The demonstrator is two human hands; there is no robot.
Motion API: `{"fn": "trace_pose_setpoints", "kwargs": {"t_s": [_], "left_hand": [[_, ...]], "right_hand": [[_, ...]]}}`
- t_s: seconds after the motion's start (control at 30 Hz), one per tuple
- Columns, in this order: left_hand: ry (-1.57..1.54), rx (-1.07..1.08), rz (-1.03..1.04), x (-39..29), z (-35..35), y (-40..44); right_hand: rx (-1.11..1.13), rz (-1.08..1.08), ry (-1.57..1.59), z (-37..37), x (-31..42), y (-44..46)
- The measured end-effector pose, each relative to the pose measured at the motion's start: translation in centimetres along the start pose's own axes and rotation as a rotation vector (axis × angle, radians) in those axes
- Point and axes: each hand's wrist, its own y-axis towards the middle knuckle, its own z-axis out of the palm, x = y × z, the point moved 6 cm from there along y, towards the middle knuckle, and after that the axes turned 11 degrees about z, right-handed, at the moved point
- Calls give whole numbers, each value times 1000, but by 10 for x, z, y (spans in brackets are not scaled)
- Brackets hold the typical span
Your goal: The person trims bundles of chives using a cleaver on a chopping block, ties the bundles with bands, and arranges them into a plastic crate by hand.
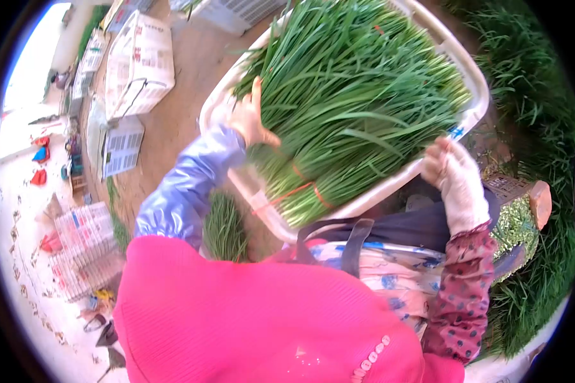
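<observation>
A white plastic crate full of green chives lies in front of me. Orange bands tie the nearest bunches, and their pale stem ends point toward the crate's lower left. My left hand, bare below a shiny lilac sleeve, is at the crate's left side against the leaves; thumb and forefinger are spread. At the right rim is my right hand in a whitish glove, its fingers curled together. Whether something small is inside those fingers is hidden.
White crates stand on the brown floor at the upper left. A loose bunch of chives lies left of the crate. More greens are heaped along the right, near a container of trimmings.
</observation>
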Motion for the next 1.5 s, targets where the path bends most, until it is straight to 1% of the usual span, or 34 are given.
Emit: {"fn": "trace_pose_setpoints", "kwargs": {"t_s": [0.07, 0.1, 0.13, 0.2, 0.23, 0.27, 0.37, 0.4, 0.43, 0.5, 0.53, 0.6, 0.63, 0.67, 0.73, 0.77, 0.8, 0.83, 0.87, 0.9, 0.97, 1.0, 1.07, 1.1, 1.17, 1.2, 1.27, 1.3, 1.33, 1.4, 1.43, 1.47, 1.5], "left_hand": [[36, -226, 59, 24, 37, 1], [41, -226, 61, 35, 43, 1], [-298, -230, 164, 42, 44, -3], [-312, -90, 249, 66, 44, -1], [-322, -20, 290, 76, 42, -1], [-427, 69, 245, 108, 72, 8], [-671, 370, 27, 96, 71, 5], [-448, 332, 39, 98, 75, 13], [-449, 335, 48, 94, 73, 14], [-520, 252, 70, 92, 60, 14], [-515, 255, 80, 97, 53, 19], [-397, 69, 345, 101, 28, 22], [-542, 76, 220, 110, 24, 21], [-543, 78, 216, 111, 27, 22], [-304, 49, 107, 104, 22, 25], [-232, 100, 108, 83, 26, 12], [-339, 186, 72, 46, 23, -6], [-423, 23, 16, 67, 83, 3], [-209, -14, -174, 50, 77, -2], [-179, 59, -247, 53, 78, -2], [-214, 183, -136, 54, 57, -8], [-221, 155, -132, 59, 48, -8], [5, 327, -46, 60, 39, -1], [9, 306, -32, 48, 20, 7], [-144, -94, -36, 21, -35, 20], [-150, -100, -20, 20, -33, 33], [-192, -595, 479, 4, -41, 60], [-210, -648, 482, 5, -29, 80], [-217, -650, 491, -5, -17, 91], [-294, -448, 320, -32, 17, 119], [-168, -282, 272, -63, 21, 114], [-83, -331, 344, -73, 34, 110], [-94, -350, 305, -74, 34, 113]], "right_hand": [[60, 86, 8, -6, -21, -3], [81, 131, -8, -6, -26, -5], [92, 142, -1, -6, -29, -6], [88, 24, 2, -8, -28, -6], [60, 19, -18, -7, -25, -6], [39, 21, -11, -7, -25, -5], [46, 39, 33, -15, -34, 17], [43, 38, 34, -10, -31, 16], [9, 41, -34, -5, -27, 10], [-42, 43, -164, 3, -23, 4], [-50, 41, -157, 0, -23, 6], [-4, 49, -170, 2, -28, 7], [-60, 48, -222, 4, -24, 4], [-57, 52, -223, 4, -26, 5], [-53, 46, -167, 4, -27, 8], [-72, 26, -247, 6, -24, 6], [-24, 13, -218, 3, -30, 12], [-19, 24, -205, 1, -34, 13], [-19, 31, -189, 0, -35, 13], [-22, 16, -187, 1, -32, 10], [-25, 0, -169, 2, -31, 4], [-21, 11, -170, 2, -31, 3], [-14, 34, -223, 3, -32, 5], [-24, 32, -256, 4, -30, 4], [-18, 16, -274, 1, -36, 10], [-24, 24, -300, 1, -36, 9], [-13, 29, -334, 3, -35, 7], [-15, 20, -339, 1, -35, 6], [-15, 12, -341, 1, -35, 6], [-12, -9, -355, 1, -33, 5], [-18, -9, -345, 1, -32, 4], [-24, -5, -332, 1, -31, 2], [-36, 4, -324, 4, -31, 4]]}}
